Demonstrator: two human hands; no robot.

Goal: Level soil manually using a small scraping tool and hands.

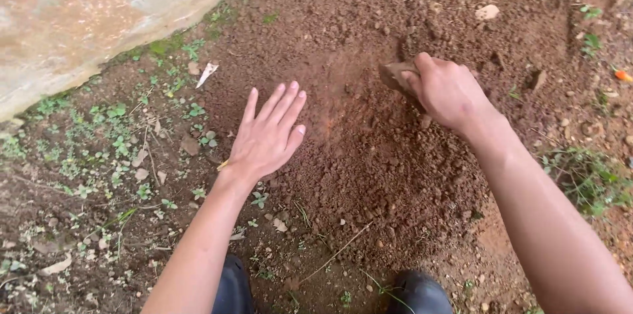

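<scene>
Head view, steeply down, close over soil [369,156]

So the patch of loose soil [382,156] sits mid-ground, running up to the far edge. Left hand [267,136] lies flat on its left side, fingers spread and pointing away. Right hand [448,93] is further back and to the right, closed round a flat tool [395,75] that sticks out leftward onto the dirt. Wall [86,17] fills the far left corner, weeds [112,149] along its base. Two shoes [419,294] at the near edge.
</scene>
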